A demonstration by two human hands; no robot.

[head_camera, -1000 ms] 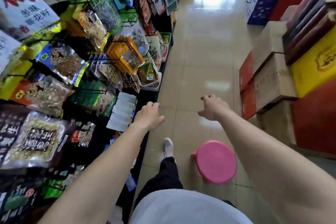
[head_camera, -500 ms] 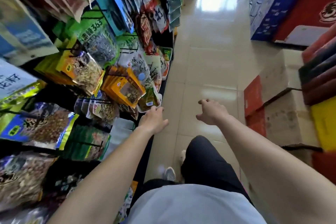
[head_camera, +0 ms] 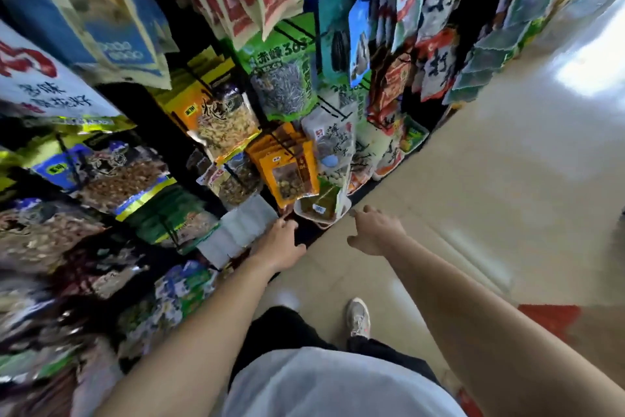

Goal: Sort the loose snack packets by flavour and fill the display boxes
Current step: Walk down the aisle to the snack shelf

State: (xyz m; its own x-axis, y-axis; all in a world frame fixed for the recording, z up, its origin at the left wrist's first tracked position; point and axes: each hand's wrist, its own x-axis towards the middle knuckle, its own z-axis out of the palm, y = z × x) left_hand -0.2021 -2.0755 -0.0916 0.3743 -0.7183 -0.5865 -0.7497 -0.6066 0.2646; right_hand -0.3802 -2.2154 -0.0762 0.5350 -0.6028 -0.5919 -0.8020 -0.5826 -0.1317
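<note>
Your left hand (head_camera: 282,244) reaches low at the rack, fingers loosely curled, grasping nothing, just under the orange packets (head_camera: 291,173); your right hand (head_camera: 373,230) hovers fingers spread, empty, beside the white tray (head_camera: 323,213) holding a green packet (head_camera: 319,202).

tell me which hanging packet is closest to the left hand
The orange packet with a clear window, front of its hook's stack. Its bottom edge hangs just above the left hand; the green and yellow packets hang higher up.

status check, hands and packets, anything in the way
Left hand empty, open, at the rack's edge. Right hand empty, open, beside the white tub of packets. Orange packets hang just above. Nothing blocking.
</note>
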